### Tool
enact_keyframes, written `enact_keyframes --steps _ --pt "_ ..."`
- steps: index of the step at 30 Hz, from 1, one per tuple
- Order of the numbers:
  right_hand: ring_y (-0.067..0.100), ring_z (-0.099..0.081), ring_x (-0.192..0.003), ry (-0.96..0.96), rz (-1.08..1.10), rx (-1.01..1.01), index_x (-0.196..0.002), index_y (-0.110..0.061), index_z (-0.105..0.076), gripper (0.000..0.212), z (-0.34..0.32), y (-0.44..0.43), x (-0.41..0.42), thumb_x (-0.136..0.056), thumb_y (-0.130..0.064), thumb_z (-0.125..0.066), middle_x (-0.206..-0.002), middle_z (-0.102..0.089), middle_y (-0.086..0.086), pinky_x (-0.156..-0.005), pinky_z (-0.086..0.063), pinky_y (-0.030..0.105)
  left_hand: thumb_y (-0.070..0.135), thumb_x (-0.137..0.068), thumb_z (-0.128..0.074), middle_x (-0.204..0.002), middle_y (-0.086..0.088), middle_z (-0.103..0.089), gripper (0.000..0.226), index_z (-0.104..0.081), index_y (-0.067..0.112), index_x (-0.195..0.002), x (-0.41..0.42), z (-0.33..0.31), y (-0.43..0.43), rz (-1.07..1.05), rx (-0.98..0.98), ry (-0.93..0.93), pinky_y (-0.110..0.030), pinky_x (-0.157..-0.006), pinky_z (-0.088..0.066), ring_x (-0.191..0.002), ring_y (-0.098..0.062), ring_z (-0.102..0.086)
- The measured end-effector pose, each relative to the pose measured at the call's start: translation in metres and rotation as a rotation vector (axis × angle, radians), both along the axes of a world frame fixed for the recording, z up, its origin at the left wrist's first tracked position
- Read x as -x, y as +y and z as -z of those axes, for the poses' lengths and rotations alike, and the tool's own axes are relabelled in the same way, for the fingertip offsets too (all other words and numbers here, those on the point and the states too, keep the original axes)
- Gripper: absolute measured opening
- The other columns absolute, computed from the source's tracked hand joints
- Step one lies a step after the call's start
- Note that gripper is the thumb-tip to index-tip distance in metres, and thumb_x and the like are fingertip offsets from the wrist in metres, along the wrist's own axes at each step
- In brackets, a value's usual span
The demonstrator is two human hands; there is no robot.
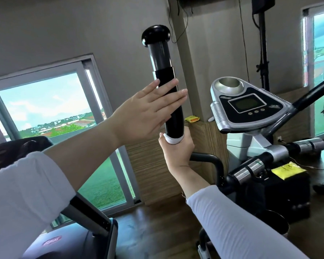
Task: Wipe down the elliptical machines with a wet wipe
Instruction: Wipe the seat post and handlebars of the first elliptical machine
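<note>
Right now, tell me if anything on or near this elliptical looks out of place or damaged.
The black grip sleeve stops short of the handle's top cap, leaving bare glossy tube, as if slid down. A yellow packet lies loose on the wooden ledge behind. No spill or breakage shows.

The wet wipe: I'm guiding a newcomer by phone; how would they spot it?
Left of the grey console stands an upright black handlebar with a knob on top. The right hand grips it low down; the wet wipe is the white band at the top of that fist, the only white on the bar.
</note>
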State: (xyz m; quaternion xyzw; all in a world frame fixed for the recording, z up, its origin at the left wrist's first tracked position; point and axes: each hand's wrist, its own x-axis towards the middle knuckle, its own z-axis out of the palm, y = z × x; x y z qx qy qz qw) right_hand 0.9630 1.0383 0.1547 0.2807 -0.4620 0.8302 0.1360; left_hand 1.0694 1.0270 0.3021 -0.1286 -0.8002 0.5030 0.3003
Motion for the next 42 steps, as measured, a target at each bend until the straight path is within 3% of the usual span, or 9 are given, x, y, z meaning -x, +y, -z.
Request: enact_keyframes --steps 5,12,18,24,30,34,38,42 --pt "0.009 -0.061 -0.074 0.018 -0.014 0.024 -0.089 -0.018 -0.057 0.034 -0.017 0.015 -0.005 -0.068 -0.015 -0.083 -0.080 -0.064 -0.004 -0.065 -0.048 0.015 0.018 -0.101 -0.037 -0.154 -0.005 -0.032 0.048 -0.032 0.009 -0.148 0.001 -0.001 -0.003 0.035 -0.059 -0.018 -0.049 -0.118 -0.018 -0.146 -0.028 -0.019" --pt "0.012 -0.061 -0.076 0.084 0.013 0.054 -0.093 -0.016 -0.058 0.036 -0.019 0.015 -0.003 -0.066 -0.013 -0.082 -0.083 -0.065 -0.002 -0.067 -0.051 0.021 0.018 -0.102 -0.035 -0.152 -0.005 -0.036 0.045 -0.037 0.008 -0.146 0.005 0.003 -0.005 0.090 -0.103 -0.002 -0.048 -0.119 -0.017 -0.146 -0.028 -0.021" --pt "0.005 -0.057 -0.067 0.110 -0.006 0.059 -0.087 -0.015 -0.055 0.036 -0.021 0.018 0.000 -0.066 -0.009 -0.084 -0.076 -0.063 -0.003 -0.062 -0.042 0.008 0.018 -0.103 -0.036 -0.148 -0.007 -0.043 0.042 -0.044 0.007 -0.142 0.009 0.010 -0.004 0.125 -0.112 0.052 -0.050 -0.118 -0.019 -0.144 -0.031 -0.026" --pt "0.006 -0.058 -0.065 0.141 -0.068 0.052 -0.089 -0.017 -0.058 0.032 -0.010 0.012 0.008 -0.068 -0.013 -0.082 -0.074 -0.063 -0.007 -0.060 -0.048 0.019 0.018 -0.103 -0.035 -0.147 -0.007 -0.044 0.041 -0.045 0.007 -0.141 0.011 0.018 0.001 0.111 -0.133 0.122 -0.050 -0.117 -0.021 -0.143 -0.031 -0.027" --pt "0.002 -0.059 -0.068 0.177 -0.168 -0.001 -0.089 -0.020 -0.059 0.031 0.014 0.000 0.021 -0.070 -0.012 -0.082 -0.076 -0.064 -0.007 -0.059 -0.047 0.012 0.021 -0.103 -0.035 -0.149 -0.007 -0.042 0.042 -0.044 0.009 -0.142 0.012 0.028 0.002 0.078 -0.081 0.214 -0.050 -0.118 -0.020 -0.145 -0.029 -0.024" --pt "0.003 -0.058 -0.064 0.206 -0.250 -0.038 -0.083 -0.021 -0.058 0.028 0.021 -0.006 0.031 -0.071 -0.015 -0.083 -0.072 -0.063 -0.006 -0.057 -0.048 0.017 0.021 -0.103 -0.035 -0.153 -0.006 -0.036 0.045 -0.038 0.009 -0.146 0.015 0.040 0.001 0.065 -0.104 0.247 -0.046 -0.119 -0.017 -0.146 -0.028 -0.018" --pt "0.024 -0.061 -0.064 0.184 -0.278 0.125 -0.079 -0.023 -0.057 0.031 0.009 -0.004 0.025 -0.069 -0.020 -0.086 -0.068 -0.063 0.000 -0.055 -0.054 0.040 0.022 -0.103 -0.031 -0.156 -0.004 -0.028 0.047 -0.030 0.013 -0.150 0.020 0.048 0.002 0.046 -0.155 0.282 -0.042 -0.120 -0.014 -0.148 -0.026 -0.009" --pt "0.028 -0.061 -0.066 0.228 -0.260 0.233 -0.077 -0.032 -0.054 0.035 -0.004 -0.001 0.021 -0.065 -0.030 -0.086 -0.070 -0.062 -0.001 -0.057 -0.055 0.046 0.022 -0.103 -0.030 -0.157 -0.002 -0.027 0.047 -0.030 0.014 -0.150 0.023 0.055 0.005 0.049 -0.208 0.289 -0.041 -0.120 -0.014 -0.148 -0.024 -0.007"
